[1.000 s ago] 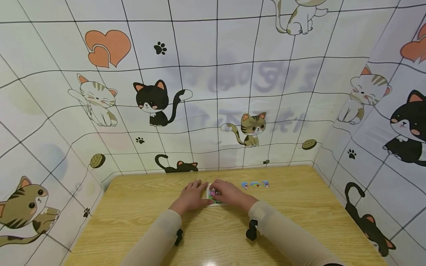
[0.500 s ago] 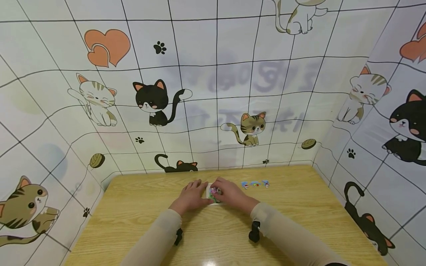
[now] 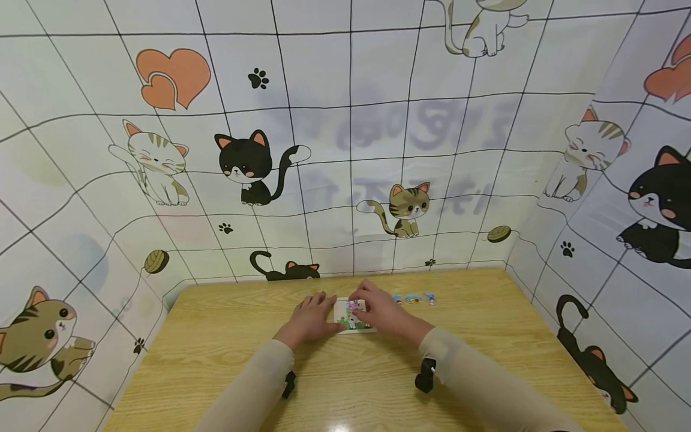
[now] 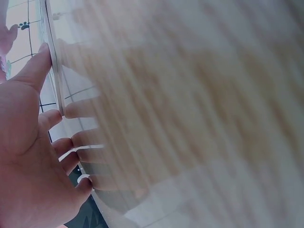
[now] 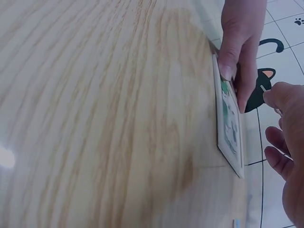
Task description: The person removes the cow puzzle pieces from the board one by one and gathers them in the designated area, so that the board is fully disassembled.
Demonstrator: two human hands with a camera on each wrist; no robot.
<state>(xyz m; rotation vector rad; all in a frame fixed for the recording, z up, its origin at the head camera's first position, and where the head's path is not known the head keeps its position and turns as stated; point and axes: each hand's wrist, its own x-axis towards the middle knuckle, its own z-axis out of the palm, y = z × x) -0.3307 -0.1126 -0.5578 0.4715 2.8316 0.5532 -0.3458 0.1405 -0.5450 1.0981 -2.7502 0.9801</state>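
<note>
Steadies picture board (image 3: pixel 339 309), flat on table (image 3: pixel 486 336), with left hand (image 3: pixel 309 318), fingers spread at board's left edge, thumb on near-left corner. Pinches pink piece (image 3: pixel 354 305) in right hand (image 3: pixel 384 312) over board's far part; can't tell whether touching board. Could drop or tilt piece through loose pinch, or set it crooked with fingertips blocking sight of board. Could skid board by easing left thumb. Could bump nearest of blue pieces (image 3: pixel 413 298), right of board, with right knuckles.

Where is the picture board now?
In the head view, the picture board lies toward the far side of the table, between the left hand and right hand.
</note>
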